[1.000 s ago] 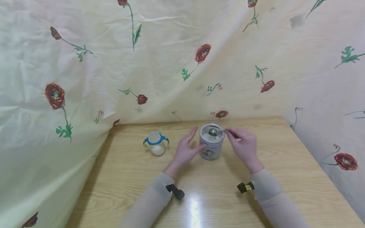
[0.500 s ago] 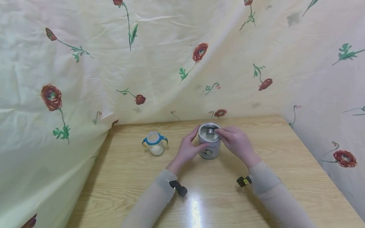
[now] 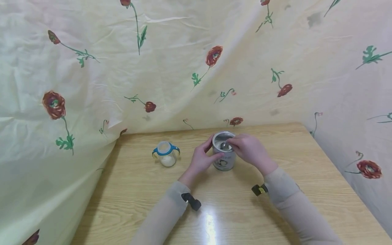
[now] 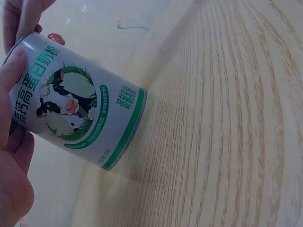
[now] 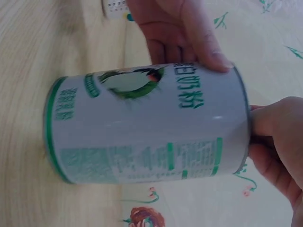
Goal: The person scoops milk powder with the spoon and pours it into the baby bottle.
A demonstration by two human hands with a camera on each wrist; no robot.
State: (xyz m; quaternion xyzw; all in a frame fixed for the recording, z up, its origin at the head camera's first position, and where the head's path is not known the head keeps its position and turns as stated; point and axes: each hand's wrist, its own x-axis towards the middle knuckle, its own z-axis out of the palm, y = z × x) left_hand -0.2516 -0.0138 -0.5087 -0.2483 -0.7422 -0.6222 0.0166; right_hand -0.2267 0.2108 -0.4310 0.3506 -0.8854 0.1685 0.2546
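Green print (image 4: 35, 82), which I read as 高钙高蛋白奶粉, marks the can (image 4: 71, 104) standing on the table (image 3: 122, 197); the left hand (image 3: 202, 159) curls round it, the right hand (image 3: 249, 149) pinches a scoop (image 3: 224, 146) inside.

The left hand (image 3: 202, 159) grips the near left side of an upright, open pale can (image 3: 225, 164), thumb across its front. At the right hand's (image 3: 249, 151) fingertips, inside the can's mouth, is a small metal scoop (image 3: 224, 146). Left of the left hand, well apart from it, a clear cup (image 3: 168, 160) with blue handles stands on the wooden table (image 3: 137, 190); beyond both hands hangs a flowered cloth (image 3: 171, 68).
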